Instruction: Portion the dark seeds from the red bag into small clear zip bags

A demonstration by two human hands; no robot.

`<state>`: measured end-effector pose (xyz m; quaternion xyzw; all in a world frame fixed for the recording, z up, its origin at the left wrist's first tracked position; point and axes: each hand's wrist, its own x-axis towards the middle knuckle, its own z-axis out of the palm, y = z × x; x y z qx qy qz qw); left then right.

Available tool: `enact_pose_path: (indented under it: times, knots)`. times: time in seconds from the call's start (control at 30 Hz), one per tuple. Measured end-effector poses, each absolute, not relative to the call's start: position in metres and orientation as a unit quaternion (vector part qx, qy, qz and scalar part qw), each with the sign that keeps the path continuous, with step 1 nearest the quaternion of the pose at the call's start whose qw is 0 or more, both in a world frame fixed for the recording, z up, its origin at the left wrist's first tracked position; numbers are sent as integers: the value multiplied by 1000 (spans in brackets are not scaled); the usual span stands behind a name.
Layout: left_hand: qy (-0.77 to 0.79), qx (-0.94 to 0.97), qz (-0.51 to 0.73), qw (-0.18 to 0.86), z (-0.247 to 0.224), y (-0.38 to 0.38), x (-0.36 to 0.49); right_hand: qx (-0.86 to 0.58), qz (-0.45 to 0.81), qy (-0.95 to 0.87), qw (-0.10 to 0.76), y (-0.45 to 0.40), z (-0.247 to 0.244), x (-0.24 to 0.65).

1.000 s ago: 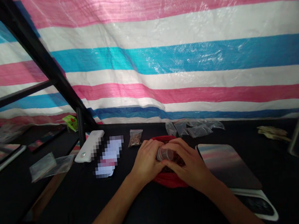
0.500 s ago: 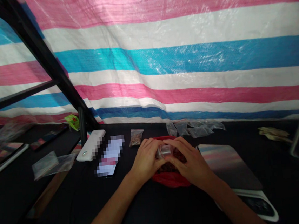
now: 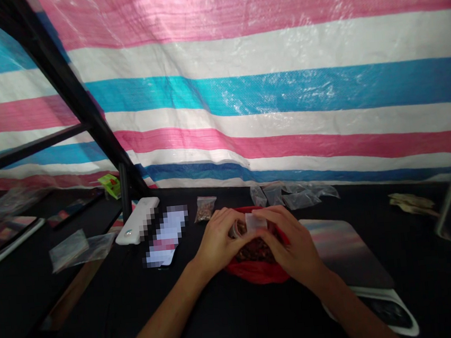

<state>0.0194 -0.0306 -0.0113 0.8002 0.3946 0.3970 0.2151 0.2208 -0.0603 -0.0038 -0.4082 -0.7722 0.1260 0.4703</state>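
Note:
My left hand (image 3: 220, 242) grips a small clear plastic jar (image 3: 235, 229) in its fingers. My right hand (image 3: 292, 242) pinches a white translucent lid (image 3: 255, 222) beside the jar's mouth. Both hands hover over a red plastic bag (image 3: 259, 273), whose open mouth holds a heap of dark brown pieces (image 3: 255, 251). The hands hide the far part of the bag and much of the jar.
On the black table lie a white power bank (image 3: 137, 220), a phone (image 3: 166, 236) with a pixelated screen, a small bag of brown bits (image 3: 205, 208), several clear bags (image 3: 288, 197) and a flat scale (image 3: 347, 250). A striped tarp (image 3: 282, 92) hangs behind.
The clear jar has moved left with my left hand, and the white lid now shows apart from it in my right hand. The view has tilted slightly.

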Motion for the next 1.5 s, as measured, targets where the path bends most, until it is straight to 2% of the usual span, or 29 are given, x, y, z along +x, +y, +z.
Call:
enact_pose_path:
  times: [0.1, 0.2, 0.33, 0.5, 0.73, 1.0, 1.27, 1.33, 1.4, 1.5]
  knots:
    - [430, 747, 442, 250, -8, -27, 18, -445, 117, -743, 486, -56, -2, 224]
    - [493, 689, 458, 270, -9, -20, 12, -479, 129, -761, 419, -50, -5, 228]
    - [560, 669, 384, 302, -13, -17, 4, -507, 105, -803, 294, -44, -19, 233]
    - [552, 662, 287, 418, -12, -27, 1, -548, 22, -804, 230, -41, -29, 238]
    - [521, 518, 366, 571, -7, -23, 6, -508, 54, -832, 217, -46, -21, 228]
    - [549, 463, 433, 544, -15, -15, 6, -517, 20, -831, 207, -48, -20, 232]
    - [523, 393, 428, 624, -19, -20, 23, -496, 126, -825, 239, -51, -23, 218]
    - [523, 409, 425, 615, -22, -19, 23, -498, 140, -817, 255, -51, -23, 218]
    - [529, 467, 436, 559, -23, -17, 19, -499, 153, -808, 275, -51, -22, 219]
    - [527, 608, 475, 357, -21, -15, 13, -515, 166, -786, 301, -49, -22, 222]
